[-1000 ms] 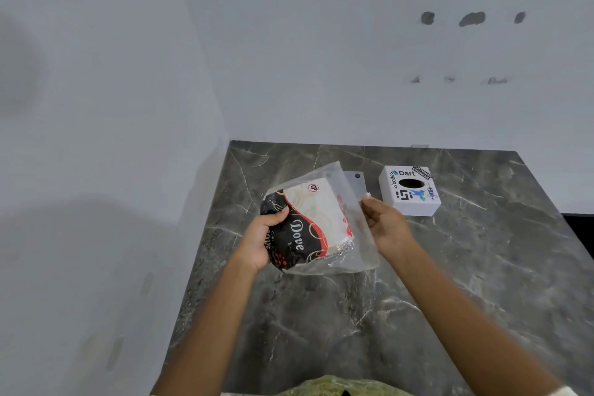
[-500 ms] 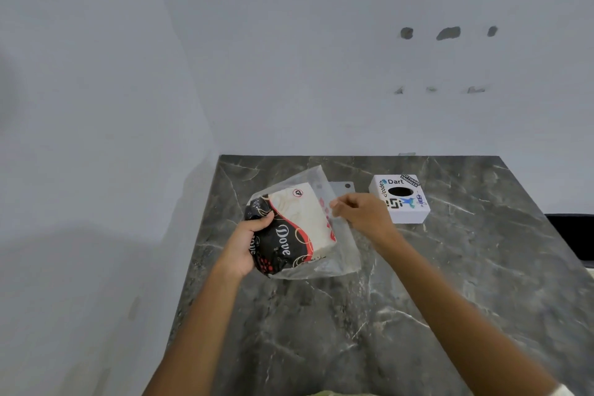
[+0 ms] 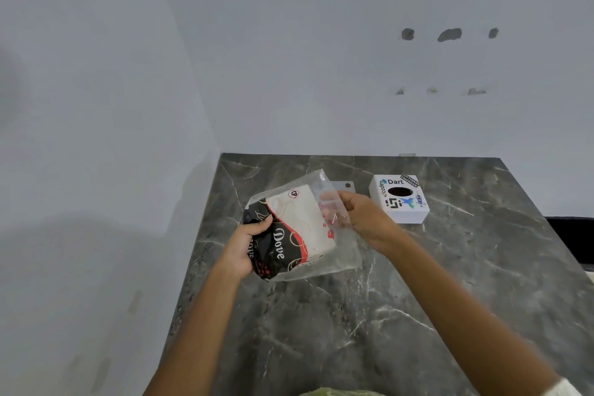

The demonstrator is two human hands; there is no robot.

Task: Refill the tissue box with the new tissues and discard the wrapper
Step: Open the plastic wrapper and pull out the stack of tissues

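A pack of new tissues in a clear plastic wrapper printed black, red and cream with "Dove" is held above the dark marble counter. My left hand grips the pack's black left end. My right hand pinches the loose clear flap of the wrapper at the pack's right end. The white square tissue box, covered in stickers and with an oval opening on top, stands on the counter just right of my right hand.
A small flat grey plate with a hole lies on the counter behind the pack. White walls close in the counter at the left and back. A dark gap lies past the counter's right edge.
My right hand has shifted its hold along the wrapper's clear right end, and the pack sits tilted a little more toward the left. The tissue box has not moved.
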